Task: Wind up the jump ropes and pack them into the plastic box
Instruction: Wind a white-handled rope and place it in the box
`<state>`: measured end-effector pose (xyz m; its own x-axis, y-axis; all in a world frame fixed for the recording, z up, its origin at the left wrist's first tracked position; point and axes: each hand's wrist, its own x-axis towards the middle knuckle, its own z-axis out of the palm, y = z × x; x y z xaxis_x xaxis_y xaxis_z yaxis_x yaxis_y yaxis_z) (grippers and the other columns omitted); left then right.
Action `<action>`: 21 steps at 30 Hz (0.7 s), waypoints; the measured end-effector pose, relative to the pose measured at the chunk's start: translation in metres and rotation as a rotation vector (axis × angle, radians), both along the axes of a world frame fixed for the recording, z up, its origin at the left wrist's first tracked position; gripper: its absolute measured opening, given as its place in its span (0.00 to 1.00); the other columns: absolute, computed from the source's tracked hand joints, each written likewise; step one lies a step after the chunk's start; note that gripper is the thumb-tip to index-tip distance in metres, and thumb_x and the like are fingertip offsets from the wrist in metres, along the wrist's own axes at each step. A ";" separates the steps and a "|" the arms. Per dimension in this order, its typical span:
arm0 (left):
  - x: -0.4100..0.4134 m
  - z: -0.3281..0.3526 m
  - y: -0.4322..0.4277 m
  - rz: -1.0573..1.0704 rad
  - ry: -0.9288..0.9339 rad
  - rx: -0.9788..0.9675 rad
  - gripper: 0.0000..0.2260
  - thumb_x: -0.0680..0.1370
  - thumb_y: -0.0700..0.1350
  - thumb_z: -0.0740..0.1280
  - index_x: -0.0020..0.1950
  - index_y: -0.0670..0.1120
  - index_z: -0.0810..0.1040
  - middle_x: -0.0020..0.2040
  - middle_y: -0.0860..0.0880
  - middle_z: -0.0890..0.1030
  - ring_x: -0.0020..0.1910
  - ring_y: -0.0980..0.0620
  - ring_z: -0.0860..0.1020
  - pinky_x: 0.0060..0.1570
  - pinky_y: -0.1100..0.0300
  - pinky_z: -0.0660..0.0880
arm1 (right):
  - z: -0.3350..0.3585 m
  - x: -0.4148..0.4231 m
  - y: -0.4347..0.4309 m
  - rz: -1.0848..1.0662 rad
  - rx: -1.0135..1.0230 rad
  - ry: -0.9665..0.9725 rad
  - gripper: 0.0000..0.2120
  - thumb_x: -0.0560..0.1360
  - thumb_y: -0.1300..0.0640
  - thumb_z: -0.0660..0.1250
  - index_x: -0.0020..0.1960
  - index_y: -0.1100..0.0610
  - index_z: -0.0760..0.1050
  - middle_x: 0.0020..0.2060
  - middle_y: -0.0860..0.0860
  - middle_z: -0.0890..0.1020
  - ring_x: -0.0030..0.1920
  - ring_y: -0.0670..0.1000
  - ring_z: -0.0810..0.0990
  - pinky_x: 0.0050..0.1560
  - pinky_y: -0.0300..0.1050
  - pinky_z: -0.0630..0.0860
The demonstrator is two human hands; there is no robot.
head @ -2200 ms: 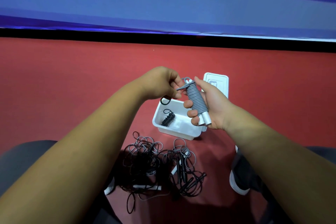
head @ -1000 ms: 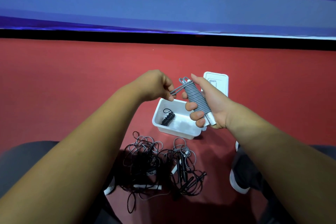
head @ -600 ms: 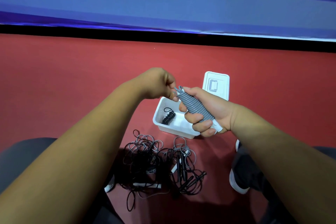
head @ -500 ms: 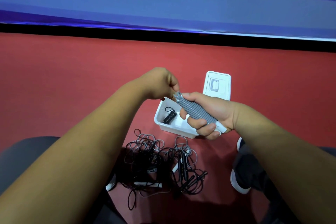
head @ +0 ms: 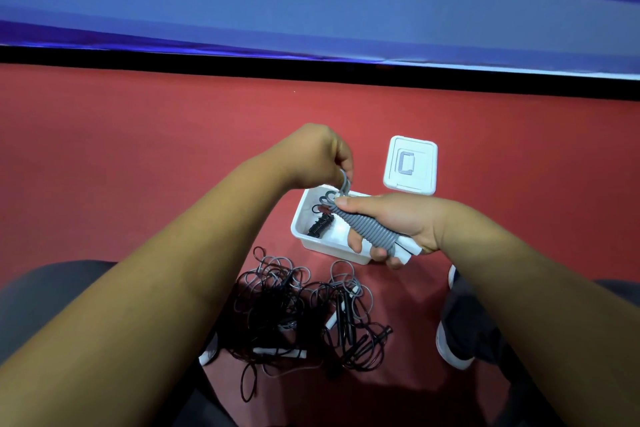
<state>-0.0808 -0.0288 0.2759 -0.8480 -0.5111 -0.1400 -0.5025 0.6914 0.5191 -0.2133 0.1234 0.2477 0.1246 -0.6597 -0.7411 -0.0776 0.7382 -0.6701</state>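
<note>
My right hand (head: 391, 218) grips a grey jump rope (head: 367, 229) wound tightly round its white handles, held slanting over the open white plastic box (head: 304, 236). My left hand (head: 317, 158) pinches the rope's loose grey end loop just above the bundle's top. Inside the box lies a wound black jump rope (head: 320, 224). On the red floor in front of the box sits a tangled heap of black and grey jump ropes (head: 304, 308) with white and black handles.
The box's white lid (head: 410, 165) lies flat on the floor just behind and right of the box. A blue banner wall with a black base strip runs across the back. My knees and shoes (head: 450, 347) flank the rope heap.
My right hand has tipped the wound grey rope from upright to slanting and lowered it over the box. My left hand kept hold of the end loop and followed it down.
</note>
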 end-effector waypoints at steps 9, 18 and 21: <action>0.007 0.008 -0.013 -0.079 0.020 0.005 0.12 0.79 0.46 0.75 0.63 0.52 0.86 0.48 0.60 0.79 0.48 0.60 0.80 0.53 0.69 0.71 | -0.012 -0.015 -0.006 -0.191 -0.036 -0.026 0.21 0.77 0.31 0.70 0.64 0.42 0.83 0.42 0.51 0.81 0.38 0.52 0.81 0.43 0.54 0.84; 0.004 -0.018 -0.004 0.191 0.326 0.382 0.07 0.79 0.36 0.73 0.56 0.44 0.87 0.45 0.49 0.88 0.40 0.59 0.81 0.47 0.61 0.81 | -0.017 -0.014 -0.010 -0.344 -0.028 -0.131 0.21 0.78 0.35 0.71 0.64 0.46 0.83 0.41 0.50 0.81 0.35 0.51 0.79 0.43 0.52 0.82; 0.002 -0.024 0.003 0.271 0.385 0.564 0.08 0.80 0.36 0.71 0.55 0.45 0.87 0.49 0.43 0.88 0.45 0.53 0.83 0.54 0.53 0.81 | -0.016 -0.017 -0.010 -0.382 -0.027 -0.152 0.19 0.79 0.36 0.70 0.64 0.46 0.83 0.40 0.49 0.81 0.34 0.51 0.78 0.43 0.52 0.82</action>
